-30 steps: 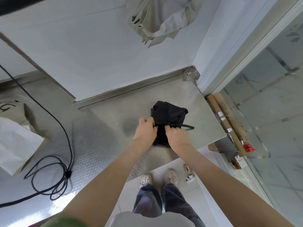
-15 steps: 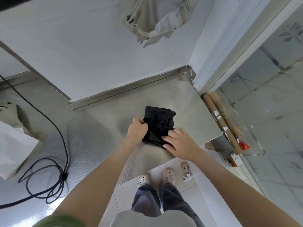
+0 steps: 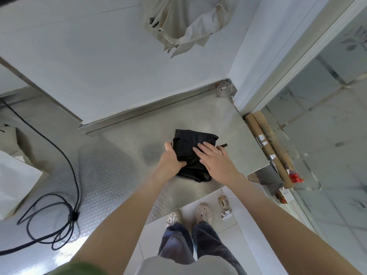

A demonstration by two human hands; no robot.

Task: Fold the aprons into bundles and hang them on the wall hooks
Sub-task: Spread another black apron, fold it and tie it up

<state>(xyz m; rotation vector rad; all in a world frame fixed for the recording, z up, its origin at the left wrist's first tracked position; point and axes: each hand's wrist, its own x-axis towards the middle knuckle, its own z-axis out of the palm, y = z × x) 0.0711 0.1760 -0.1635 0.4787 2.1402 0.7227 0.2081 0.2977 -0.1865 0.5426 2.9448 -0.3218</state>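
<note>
A black apron (image 3: pixel 188 141), folded into a small square bundle, lies on the steel counter (image 3: pixel 123 175) near its right end. My left hand (image 3: pixel 170 159) grips the bundle's left edge, thumb on top of the cloth. My right hand (image 3: pixel 215 161) presses flat on the right half with straight fingers. A short black strap end (image 3: pixel 223 145) pokes out past my right fingers. A beige apron (image 3: pixel 184 22) hangs bunched on the white wall above; its hook is hidden.
A black cable (image 3: pixel 57 211) lies coiled on the counter at the left, beside a white paper bag (image 3: pixel 14 183). Two brown cardboard tubes (image 3: pixel 268 147) lean past the counter's right edge by a glass partition. My feet stand on the tiled floor below.
My right hand has slid up from the bundle's near edge onto its top and flattened. The left hand has shifted to grip the left side. The bundle is flatter and squarer.
</note>
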